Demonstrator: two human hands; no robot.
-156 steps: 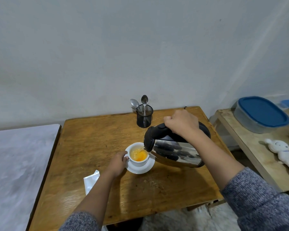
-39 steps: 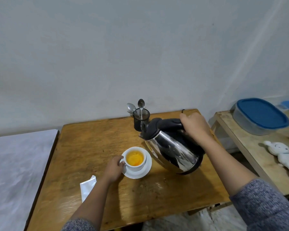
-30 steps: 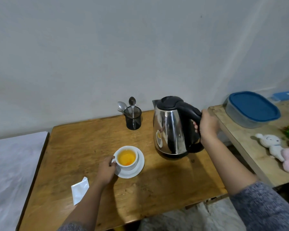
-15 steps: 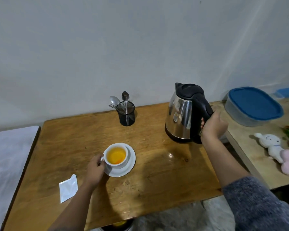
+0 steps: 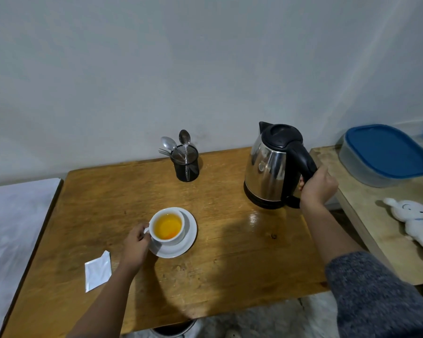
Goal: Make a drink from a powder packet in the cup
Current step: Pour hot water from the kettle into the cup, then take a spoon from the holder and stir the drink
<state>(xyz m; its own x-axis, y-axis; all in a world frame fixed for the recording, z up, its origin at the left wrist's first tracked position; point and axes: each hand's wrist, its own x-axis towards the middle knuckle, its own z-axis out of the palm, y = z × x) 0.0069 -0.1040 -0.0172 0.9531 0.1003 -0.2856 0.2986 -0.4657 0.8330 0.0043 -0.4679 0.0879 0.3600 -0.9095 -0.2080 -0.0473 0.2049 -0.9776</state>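
Water is in, so I judge the pour step done and the kettle [image 5: 271,167] being parked. It stands upright at the table's [image 5: 230,264] far right, base seemingly down on the wood. My right hand [image 5: 319,186] is wrapped tight around its black handle. My left hand [image 5: 136,242] pinches the cup [image 5: 167,228] by its handle, fingers curled in.

The cup sits on its saucer [image 5: 178,245] near table centre, holding clear orange liquid with a darker patch low in it, probably undissolved powder. The packet [image 5: 97,270] lies flat to the cup's left, well apart, one corner torn.

Next, as I see it: let go of the kettle, reach to the holder [image 5: 186,164] at the back edge, take a spoon [image 5: 185,140], stir. That needs the cup kept steady, since it's fairly full.

Materials: kettle is shiny steel with a black plastic lid and base, rounded taper. Cup and saucer are glossy white ceramic. Holder is black mesh, cylindrical. Table is varnished wood, grainy, with a wet-looking glare near the kettle.
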